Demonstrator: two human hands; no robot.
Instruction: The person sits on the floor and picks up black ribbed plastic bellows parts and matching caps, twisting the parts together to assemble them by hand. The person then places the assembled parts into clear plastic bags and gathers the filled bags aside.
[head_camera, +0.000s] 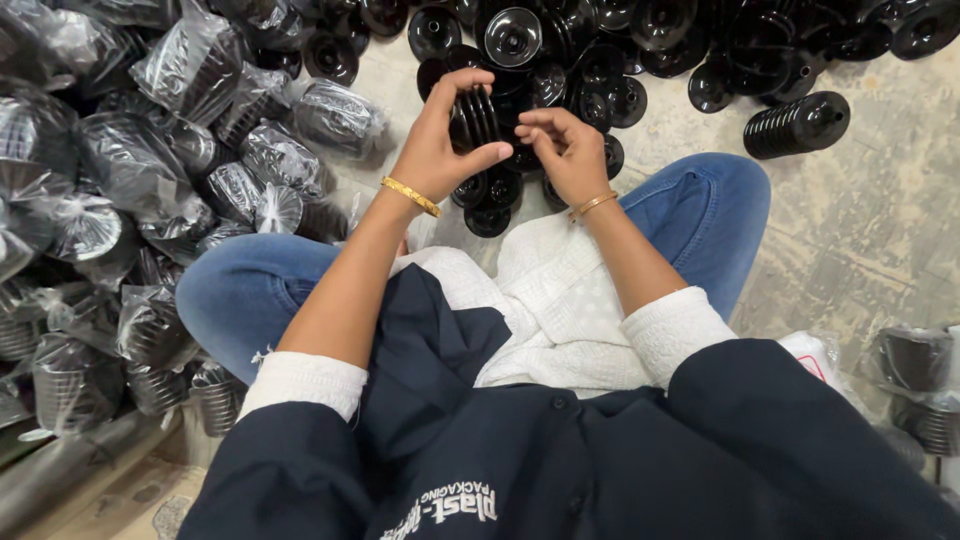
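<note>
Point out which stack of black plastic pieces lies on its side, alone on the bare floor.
The ribbed black stack at upper right: it lies sideways on the concrete floor, apart from the loose heap, right of both hands.

i see my left hand (432, 150) and right hand (568, 152) together on a stack of caps (476, 122); bagged stacks (150, 180) left, loose caps (640, 50) ahead, another stack (797, 125) right.

Two hands, the left hand (440, 135) and the right hand (565, 150), share one small stack of black caps (478, 118). One longer stack of caps (797, 124) lies on the floor at two o'clock. Loose black caps (513, 38) at twelve o'clock are too many to count. So are the clear bags (150, 190) at nine o'clock. Two more bags (915, 375) sit at four o'clock.
</note>
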